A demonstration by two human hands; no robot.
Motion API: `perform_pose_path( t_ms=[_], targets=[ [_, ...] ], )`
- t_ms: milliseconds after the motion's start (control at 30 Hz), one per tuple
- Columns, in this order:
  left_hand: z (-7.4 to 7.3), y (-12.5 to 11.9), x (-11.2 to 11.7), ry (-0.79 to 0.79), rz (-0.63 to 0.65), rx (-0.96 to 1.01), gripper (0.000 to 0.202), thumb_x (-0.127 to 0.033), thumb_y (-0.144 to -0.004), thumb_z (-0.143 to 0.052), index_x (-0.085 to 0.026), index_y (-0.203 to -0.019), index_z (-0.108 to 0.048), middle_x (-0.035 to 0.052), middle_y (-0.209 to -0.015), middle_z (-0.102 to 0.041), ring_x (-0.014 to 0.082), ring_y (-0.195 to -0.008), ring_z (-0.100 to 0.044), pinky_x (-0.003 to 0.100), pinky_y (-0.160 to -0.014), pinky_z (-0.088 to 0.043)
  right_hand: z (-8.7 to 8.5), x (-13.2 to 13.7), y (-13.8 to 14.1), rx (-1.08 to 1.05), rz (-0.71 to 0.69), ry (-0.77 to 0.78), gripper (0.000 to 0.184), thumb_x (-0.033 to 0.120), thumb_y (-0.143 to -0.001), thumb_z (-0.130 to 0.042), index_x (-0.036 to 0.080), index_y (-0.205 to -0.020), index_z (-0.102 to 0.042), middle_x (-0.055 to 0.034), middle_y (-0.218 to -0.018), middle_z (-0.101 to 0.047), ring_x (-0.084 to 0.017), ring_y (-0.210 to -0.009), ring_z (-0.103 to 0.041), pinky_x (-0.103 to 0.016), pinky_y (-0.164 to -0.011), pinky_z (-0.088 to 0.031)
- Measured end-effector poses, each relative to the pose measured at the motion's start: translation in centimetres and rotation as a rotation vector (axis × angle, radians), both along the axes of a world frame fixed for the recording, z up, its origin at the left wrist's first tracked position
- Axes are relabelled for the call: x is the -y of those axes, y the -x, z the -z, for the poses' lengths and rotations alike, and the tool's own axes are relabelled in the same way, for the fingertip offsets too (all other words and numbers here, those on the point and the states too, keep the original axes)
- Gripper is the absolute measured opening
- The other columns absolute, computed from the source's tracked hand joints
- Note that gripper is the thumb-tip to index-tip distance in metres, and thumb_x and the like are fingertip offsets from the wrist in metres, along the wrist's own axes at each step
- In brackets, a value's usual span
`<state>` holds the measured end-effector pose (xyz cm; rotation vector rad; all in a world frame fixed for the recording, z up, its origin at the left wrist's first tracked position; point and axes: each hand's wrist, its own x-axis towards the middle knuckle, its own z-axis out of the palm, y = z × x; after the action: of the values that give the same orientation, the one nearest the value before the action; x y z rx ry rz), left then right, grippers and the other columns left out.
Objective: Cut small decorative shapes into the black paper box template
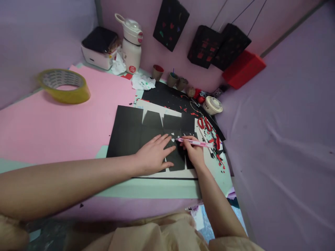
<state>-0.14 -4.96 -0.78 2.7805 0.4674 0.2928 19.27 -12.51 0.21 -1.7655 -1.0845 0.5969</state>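
My left hand (154,155) lies flat with its fingers spread, pressing on a sheet of black card (128,127) that has wedge-shaped notches along its edges. Small heart-shaped holes show white in the card, just beyond my fingertips. Closed around a pink craft knife (196,142) is my right hand (193,152), resting at the right part of the card. The knife's tip points left, close to the cut hearts. Beneath the card is a white board (190,173), showing through the notches.
Red-handled scissors (204,123) and red and black scraps lie to the right. A roll of yellow tape (65,94) sits on pink paper (104,90). Behind stand a white bottle (131,52), paper cups (172,79) and a lidded tub (212,105). Black cut-out boxes (204,45) hang above.
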Motion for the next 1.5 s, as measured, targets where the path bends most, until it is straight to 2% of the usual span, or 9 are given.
perform_pose_path(
  t_ms=[300,600,1067,1233,1500],
  targets=[
    [0.12,0.10,0.04,-0.011,-0.006,0.023,0.064,-0.061,-0.089,-0.048,-0.021,-0.139,-0.049,0.0145,-0.157,-0.028,0.0312,-0.145,-0.024,0.045,-0.117,-0.017,0.12,0.11,0.37,0.081,-0.038,0.000,0.025,0.039,-0.085,-0.057,0.018,-0.094,-0.067,-0.0038,-0.076,-0.071,-0.016,-0.065,-0.063,-0.028,-0.064,-0.050],
    [-0.09,0.14,0.05,-0.002,-0.003,0.018,0.064,-0.060,-0.089,-0.049,-0.020,-0.140,-0.049,0.0181,-0.155,-0.031,0.0326,-0.145,-0.025,0.045,-0.117,-0.017,0.46,0.20,0.32,0.081,-0.031,-0.030,0.025,0.039,-0.086,-0.058,0.017,-0.095,-0.067,-0.0037,-0.077,-0.071,-0.015,-0.066,-0.063,-0.027,-0.064,-0.049],
    [-0.10,0.13,0.08,-0.012,-0.008,0.016,0.064,-0.061,-0.089,-0.049,-0.021,-0.139,-0.049,0.0159,-0.156,-0.030,0.0321,-0.145,-0.025,0.045,-0.117,-0.019,0.58,0.44,0.53,0.164,-0.045,-0.040,0.021,0.037,-0.088,-0.056,0.019,-0.092,-0.066,-0.0030,-0.078,-0.070,-0.016,-0.070,-0.064,-0.028,-0.068,-0.050],
    [-0.30,0.11,0.11,0.002,-0.006,0.005,0.064,-0.060,-0.089,-0.049,-0.020,-0.139,-0.049,0.0179,-0.156,-0.029,0.0329,-0.145,-0.024,0.045,-0.117,-0.018,0.63,0.40,0.55,0.118,-0.052,-0.050,0.020,0.036,-0.088,-0.056,0.019,-0.091,-0.065,-0.0024,-0.074,-0.069,-0.015,-0.065,-0.062,-0.027,-0.064,-0.048],
    [-0.16,0.10,0.05,-0.013,-0.007,0.016,0.064,-0.060,-0.089,-0.049,-0.021,-0.139,-0.049,0.0154,-0.156,-0.029,0.0322,-0.145,-0.025,0.046,-0.117,-0.019,0.43,0.37,0.75,0.086,-0.038,-0.052,0.019,0.035,-0.088,-0.058,0.018,-0.093,-0.066,-0.0027,-0.076,-0.070,-0.014,-0.063,-0.061,-0.026,-0.062,-0.048]
  ],
)
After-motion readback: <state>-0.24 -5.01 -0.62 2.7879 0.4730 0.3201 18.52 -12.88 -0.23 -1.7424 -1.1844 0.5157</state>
